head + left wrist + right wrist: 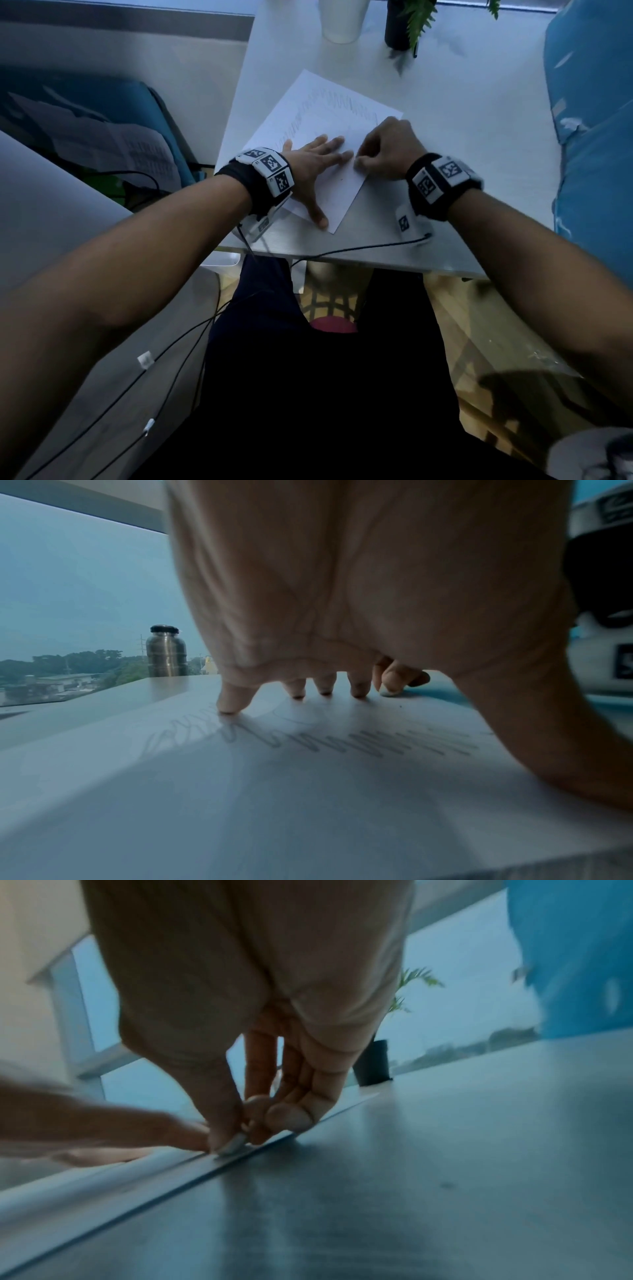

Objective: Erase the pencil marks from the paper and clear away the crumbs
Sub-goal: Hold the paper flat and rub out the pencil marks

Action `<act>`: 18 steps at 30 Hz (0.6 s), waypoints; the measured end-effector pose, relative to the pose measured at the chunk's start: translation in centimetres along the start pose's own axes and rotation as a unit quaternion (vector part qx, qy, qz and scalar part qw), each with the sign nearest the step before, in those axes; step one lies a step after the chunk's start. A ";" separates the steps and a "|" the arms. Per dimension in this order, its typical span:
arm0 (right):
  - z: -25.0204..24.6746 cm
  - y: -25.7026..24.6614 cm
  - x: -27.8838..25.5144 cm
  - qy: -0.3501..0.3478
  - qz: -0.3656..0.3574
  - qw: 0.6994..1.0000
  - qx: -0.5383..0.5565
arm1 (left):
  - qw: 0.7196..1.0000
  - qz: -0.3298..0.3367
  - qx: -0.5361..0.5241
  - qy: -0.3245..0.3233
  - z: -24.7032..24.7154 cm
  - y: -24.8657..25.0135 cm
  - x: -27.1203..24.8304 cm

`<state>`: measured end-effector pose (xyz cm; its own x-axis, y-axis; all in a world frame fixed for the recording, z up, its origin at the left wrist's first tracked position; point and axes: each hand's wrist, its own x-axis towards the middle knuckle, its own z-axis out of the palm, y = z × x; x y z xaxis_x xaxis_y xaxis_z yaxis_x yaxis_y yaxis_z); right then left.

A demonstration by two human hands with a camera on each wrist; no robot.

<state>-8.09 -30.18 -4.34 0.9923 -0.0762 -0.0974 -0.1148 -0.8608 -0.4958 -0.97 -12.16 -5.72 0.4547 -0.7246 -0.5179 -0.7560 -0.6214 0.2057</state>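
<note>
White flat paper (318,113), grey scribbles (342,102)

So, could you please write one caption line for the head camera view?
Left hand pressed flat on the pencil-marked paper while the right hand pinches something small at its edge.

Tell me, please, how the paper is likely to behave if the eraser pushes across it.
The paper is one thin sheet on a smooth table, so it would probably slide or buckle. The left hand presses flat on it, which likely keeps it still. The right hand works near its edge, where creasing seems likeliest.
</note>
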 end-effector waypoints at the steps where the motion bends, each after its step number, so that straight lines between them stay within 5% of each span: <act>1: 0.2 0.0 -0.1 0.001 -0.004 1.000 0.000 | 1.000 0.000 -0.005 0.001 0.1 0.0 0.0; 5: 1.5 -1.8 -1.8 -0.100 -0.077 0.992 -0.020 | 1.000 0.005 -0.005 0.002 0.2 -0.4 0.2; 9: 0.6 -0.2 -0.1 -0.001 -0.007 1.000 0.006 | 1.000 -0.002 -0.007 0.003 0.1 0.0 0.1; 13: 1.9 -1.9 -1.8 -0.111 -0.077 0.991 -0.021 | 1.000 0.002 0.001 0.004 0.2 -0.2 0.1; 18: -0.1 0.0 0.9 -0.001 0.002 1.000 -0.025 | 1.000 0.003 -0.007 0.008 0.2 0.0 0.1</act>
<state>-7.17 -30.32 -4.36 0.9917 -0.0797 -0.1011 -0.1171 -0.8849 -0.4509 -1.00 -12.13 -5.90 0.4580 -0.7331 -0.5028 -0.7523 -0.6210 0.2201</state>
